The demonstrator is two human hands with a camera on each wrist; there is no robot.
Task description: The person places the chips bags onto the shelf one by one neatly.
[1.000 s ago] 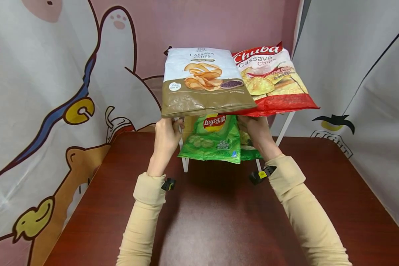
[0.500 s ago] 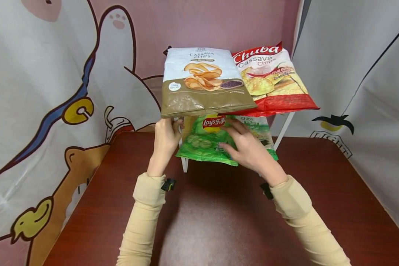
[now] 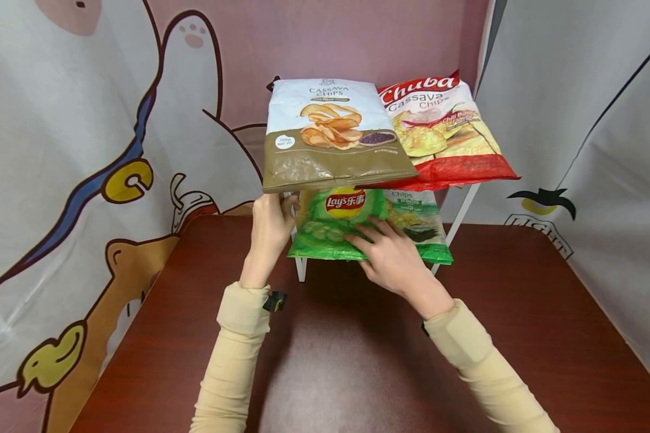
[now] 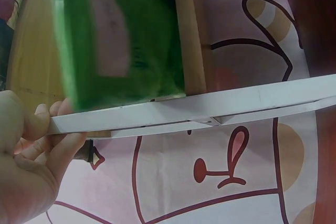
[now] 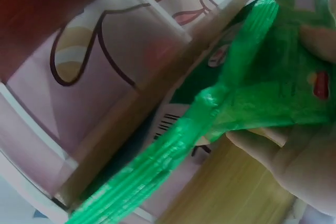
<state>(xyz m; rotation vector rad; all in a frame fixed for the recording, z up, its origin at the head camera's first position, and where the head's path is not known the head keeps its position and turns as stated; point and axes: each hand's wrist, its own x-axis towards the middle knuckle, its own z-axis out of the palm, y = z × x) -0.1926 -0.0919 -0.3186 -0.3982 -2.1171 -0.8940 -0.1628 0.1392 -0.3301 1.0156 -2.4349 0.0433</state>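
In the head view my left hand [image 3: 271, 234] grips the left post of a white-framed shelf; the left wrist view shows thumb and fingers around its white bar [image 4: 236, 100]. My right hand [image 3: 398, 258] holds the lower right part of a green Lay's chip bag [image 3: 330, 231], fingers over its front and thumb below. In the right wrist view this crinkled bag [image 5: 278, 82] lies between the thumb and fingers. Right beside it is a green and white bag of chips [image 3: 419, 219], partly hidden by the hand. Both green bags are on the lower shelf level.
On the top level, a white and brown cassava chip bag [image 3: 330, 162] overlaps a red Chuba chip bag [image 3: 460, 168]; both overhang the front. The shelf stands on a dark red-brown table [image 3: 336, 361]. A printed cloth [image 3: 206, 138] hangs behind.
My right hand came out from under the red bag and moved left onto the Lay's bag, whose front has shifted slightly. The green and white bag is more visible. My left hand stays put.
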